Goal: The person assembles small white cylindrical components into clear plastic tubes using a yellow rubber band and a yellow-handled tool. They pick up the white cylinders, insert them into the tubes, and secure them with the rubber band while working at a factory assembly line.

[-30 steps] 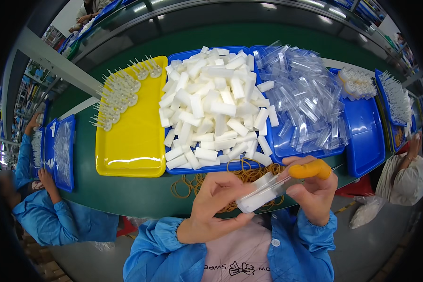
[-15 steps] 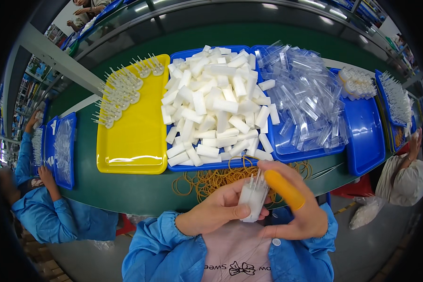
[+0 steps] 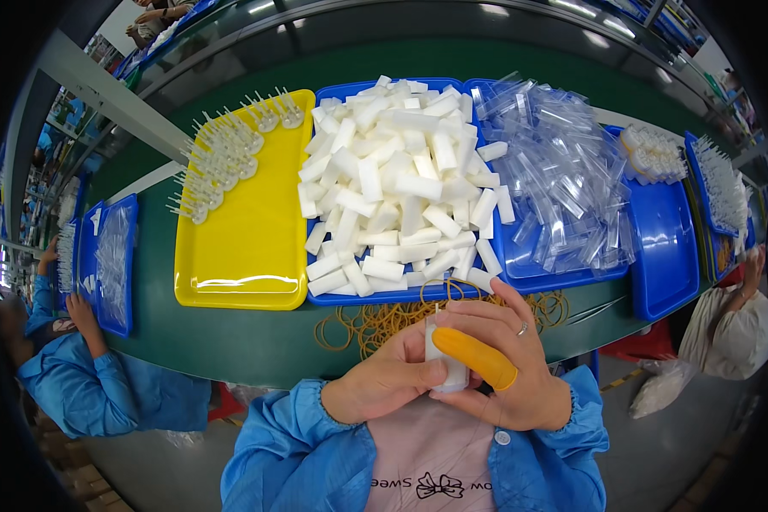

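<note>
Close to my chest, my left hand (image 3: pixel 382 377) grips a small clear plastic assembly (image 3: pixel 455 375) with a white block inside. Its thumb presses on the near side and a thin pin sticks up at the top. Around the right side of the same assembly curls my right hand (image 3: pixel 533 380), a ring on one finger. An orange finger cot (image 3: pixel 484 362) on its index finger lies across the assembly and hides part of it. Just beyond both hands lies a heap of tan rubber bands (image 3: pixel 363 328), in front of a blue tray piled with white foam blocks (image 3: pixel 392 183).
On the left, a yellow tray (image 3: pixel 239 256) holds rows of clear pieces with upright pins (image 3: pixel 218 171). Clear plastic sleeves (image 3: pixel 563 171) fill a blue tray to the right. Beyond it, another blue tray (image 3: pixel 664 247) carries white round parts (image 3: pixel 653 154). Co-workers sit at both sides.
My right hand has closed in around the assembly, its cotted index finger now lying across it. The assembly has shifted slightly left and is more covered. The trays sit nearly as before.
</note>
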A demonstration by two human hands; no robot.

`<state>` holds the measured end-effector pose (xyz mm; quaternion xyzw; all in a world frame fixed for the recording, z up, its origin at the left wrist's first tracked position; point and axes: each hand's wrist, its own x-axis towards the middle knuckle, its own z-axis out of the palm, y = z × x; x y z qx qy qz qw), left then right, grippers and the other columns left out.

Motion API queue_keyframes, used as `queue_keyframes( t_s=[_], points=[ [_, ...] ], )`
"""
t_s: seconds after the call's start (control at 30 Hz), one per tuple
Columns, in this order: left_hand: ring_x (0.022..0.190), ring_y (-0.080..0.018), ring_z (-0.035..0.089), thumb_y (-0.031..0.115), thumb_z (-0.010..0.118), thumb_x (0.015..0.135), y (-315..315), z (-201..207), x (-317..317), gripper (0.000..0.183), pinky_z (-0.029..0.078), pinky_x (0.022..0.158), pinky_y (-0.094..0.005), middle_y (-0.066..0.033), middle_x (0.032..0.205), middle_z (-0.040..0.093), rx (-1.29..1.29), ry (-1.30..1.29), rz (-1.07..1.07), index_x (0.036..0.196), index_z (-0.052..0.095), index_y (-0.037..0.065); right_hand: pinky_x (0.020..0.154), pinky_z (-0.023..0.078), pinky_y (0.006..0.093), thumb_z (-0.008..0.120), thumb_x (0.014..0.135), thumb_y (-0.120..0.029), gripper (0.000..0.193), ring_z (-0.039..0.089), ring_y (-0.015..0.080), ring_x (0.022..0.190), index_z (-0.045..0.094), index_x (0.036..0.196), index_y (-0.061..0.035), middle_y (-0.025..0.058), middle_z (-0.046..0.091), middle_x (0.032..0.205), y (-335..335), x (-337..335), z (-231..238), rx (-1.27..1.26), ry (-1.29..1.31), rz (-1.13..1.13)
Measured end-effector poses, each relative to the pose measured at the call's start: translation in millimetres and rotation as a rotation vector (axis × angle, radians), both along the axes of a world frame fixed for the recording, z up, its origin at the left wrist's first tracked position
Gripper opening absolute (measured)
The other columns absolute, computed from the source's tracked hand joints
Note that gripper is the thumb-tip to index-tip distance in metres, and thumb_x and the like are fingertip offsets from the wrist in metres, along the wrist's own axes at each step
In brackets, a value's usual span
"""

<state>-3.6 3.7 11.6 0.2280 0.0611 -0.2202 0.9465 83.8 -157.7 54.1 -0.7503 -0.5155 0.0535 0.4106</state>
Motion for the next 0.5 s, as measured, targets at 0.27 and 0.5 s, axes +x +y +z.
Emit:
queue_keyframes(
  t_s=[0.27, 0.5],
  points=[
    [0.101, -0.0210, 0.056, 0.027, 0.065, 0.087, 10, 1, 0, 0.058, 0.047, 0.086, -0.0380, -0.0082, 0.106, 0.055, -0.031, -0.095, 0.115, 0.132, 0.036, 0.005, 0.104, 0.031, 0.0465, 0.077, 0.067, -0.017, 0.067, 0.045, 0.0340, 0.123, 0.051, 0.127, -0.0069, 0.0133, 0.040, 0.137, 1, 19, -1, 0.160, 0.326, 0.053],
    [0.093, -0.0205, 0.055, 0.027, 0.066, 0.086, 40, -2, -8, 0.055, 0.049, 0.075, -0.0346, -0.0069, 0.098, 0.053, 0.208, -0.107, 0.375, 0.128, 0.038, 0.007, 0.077, 0.043, 0.0384, 0.069, 0.073, -0.006, 0.019, 0.055, 0.0241, 0.092, 0.068, 0.092, -0.0054, 0.0077, 0.060, 0.096, 6, 52, -29, -0.063, 0.225, -0.247]
  ],
)
